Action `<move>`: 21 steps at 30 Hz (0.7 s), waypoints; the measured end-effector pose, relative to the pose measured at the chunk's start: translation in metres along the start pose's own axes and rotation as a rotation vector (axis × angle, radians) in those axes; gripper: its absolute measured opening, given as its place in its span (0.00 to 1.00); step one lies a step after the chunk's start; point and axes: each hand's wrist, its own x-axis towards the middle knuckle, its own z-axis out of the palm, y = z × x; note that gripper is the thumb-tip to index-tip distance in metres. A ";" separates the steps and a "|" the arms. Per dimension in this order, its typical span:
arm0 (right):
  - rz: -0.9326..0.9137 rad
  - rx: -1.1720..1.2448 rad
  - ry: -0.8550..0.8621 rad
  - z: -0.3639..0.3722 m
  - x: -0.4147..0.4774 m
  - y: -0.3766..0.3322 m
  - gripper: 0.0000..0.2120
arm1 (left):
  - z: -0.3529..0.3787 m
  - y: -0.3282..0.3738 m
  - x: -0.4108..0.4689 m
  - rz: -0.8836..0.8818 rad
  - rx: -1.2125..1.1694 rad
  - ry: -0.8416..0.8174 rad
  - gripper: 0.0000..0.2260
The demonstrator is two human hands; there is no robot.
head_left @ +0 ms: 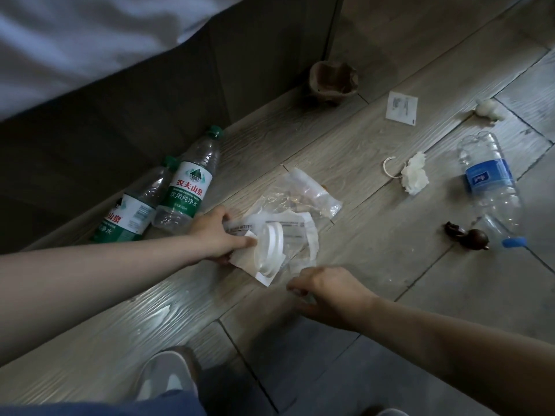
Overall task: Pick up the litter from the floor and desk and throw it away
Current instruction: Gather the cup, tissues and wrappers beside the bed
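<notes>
Nearest the viewer is a shoe (163,376) on the floor (390,310), well short of the bag (312,190), the clear one lying flat mid-floor and used here as the marker. Short of the bag and slightly right of it, the right hand (324,291) hangs low with its fingers curled down toward a scrap of clear film; I cannot tell whether it pinches that film or holds nothing. Short of the bag and to its left, the left hand (214,235) grips a sheaf of wrappers (303,232) with a white lid (271,247) among them, thumb on top; the sheaf's far edge touches or overlaps the bag. The bag thus lies straight ahead of both hands, the left nearer and full, so the right looks like the free one for it. Left of the bag, two green bottles (187,187) lie side by side, caps pointing away, against the bed base (150,100), which shuts off that side. Right of the bag the floor is open: a tissue (416,175) near, then a blue bottle (489,187) well apart, its long axis running near to far, cap toward the viewer. Beyond the bag sit a sachet (401,109) and a brown cup (333,79).
</notes>
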 end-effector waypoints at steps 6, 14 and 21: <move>0.015 -0.047 0.044 0.004 0.007 -0.002 0.09 | -0.007 -0.008 0.003 0.102 0.112 0.053 0.34; 0.168 0.046 -0.042 0.010 -0.012 0.001 0.07 | -0.002 -0.004 0.004 0.199 0.262 0.071 0.34; 0.423 0.262 0.230 -0.028 -0.002 0.004 0.03 | 0.001 -0.001 0.005 0.231 0.433 0.151 0.29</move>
